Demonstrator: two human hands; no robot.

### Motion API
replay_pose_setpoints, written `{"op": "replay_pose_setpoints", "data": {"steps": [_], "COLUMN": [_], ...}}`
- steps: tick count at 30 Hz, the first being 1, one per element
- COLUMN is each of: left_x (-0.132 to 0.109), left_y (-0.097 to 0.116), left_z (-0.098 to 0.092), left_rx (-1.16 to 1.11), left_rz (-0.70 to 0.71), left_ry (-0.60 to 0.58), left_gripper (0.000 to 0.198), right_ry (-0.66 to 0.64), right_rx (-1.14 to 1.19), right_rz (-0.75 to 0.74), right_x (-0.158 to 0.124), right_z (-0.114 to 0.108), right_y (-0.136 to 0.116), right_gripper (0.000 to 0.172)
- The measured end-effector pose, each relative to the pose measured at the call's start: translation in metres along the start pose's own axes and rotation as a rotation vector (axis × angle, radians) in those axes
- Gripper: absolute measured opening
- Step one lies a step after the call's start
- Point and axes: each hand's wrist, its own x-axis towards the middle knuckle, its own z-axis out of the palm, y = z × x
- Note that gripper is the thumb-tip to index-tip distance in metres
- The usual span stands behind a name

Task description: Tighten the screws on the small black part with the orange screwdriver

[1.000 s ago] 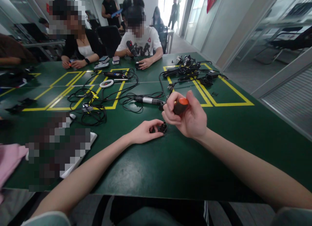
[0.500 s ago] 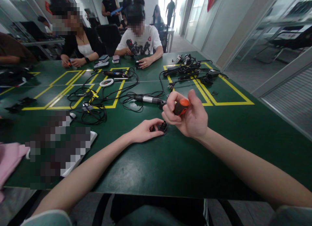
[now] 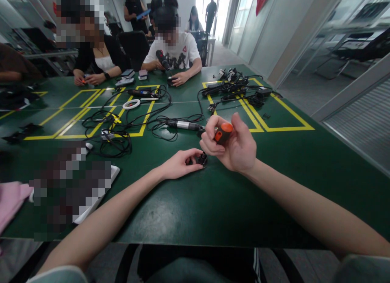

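My left hand (image 3: pixel 176 165) rests on the green table with thumb and fingers closed around a small black part (image 3: pixel 202 157), which has a short round post pointing up. Above and to the right of it, my right hand (image 3: pixel 243 153) grips a screwdriver (image 3: pixel 224 133) by its orange and dark handle, butt end toward me. The shaft and tip are hidden behind my fingers, so I cannot tell whether they touch the part. Just beyond lies a black cylindrical tool (image 3: pixel 184 125) with a silver band and a cable.
Tangled black cables (image 3: pixel 112 132) and a white ring (image 3: pixel 131 104) lie to the left; a cable pile (image 3: pixel 234 85) is at the back right. Small screws (image 3: pixel 266 116) lie near yellow tape (image 3: pixel 289 129). A person opposite holds a power driver (image 3: pixel 162 59).
The screwdriver handle has turned a little in my right hand, showing a different orange patch. My left hand keeps its hold on the black part. The whole view has shifted slightly.
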Motion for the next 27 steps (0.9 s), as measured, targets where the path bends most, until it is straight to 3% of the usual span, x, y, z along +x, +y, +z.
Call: {"op": "replay_pose_setpoints", "data": {"steps": [5,13,20,27], "left_x": [0.0002,0.0,-0.0003,-0.0006], "left_y": [0.0,-0.0002,-0.0005,-0.0033], "left_z": [0.0004,-0.0001,0.0006,0.0001], "left_rx": [0.001,0.006,-0.003,0.01], "left_rz": [-0.004,0.002,0.007,0.011], "left_ry": [0.001,-0.003,0.002,0.001], "left_gripper": [0.041,0.043,0.042,0.045], "right_ry": [0.015,0.021,-0.003,-0.006], "right_rx": [-0.015,-0.033,0.012,0.0], "right_rz": [-0.041,0.026,-0.04,-0.022], "right_x": [-0.0012,0.0023,-0.0007,0.0017], "right_z": [0.0019,0.0004,0.0018,0.0014], "right_y": [0.0013,-0.0004,0.0015,0.0006], "right_gripper": [0.048,0.066,0.046,0.058]}}
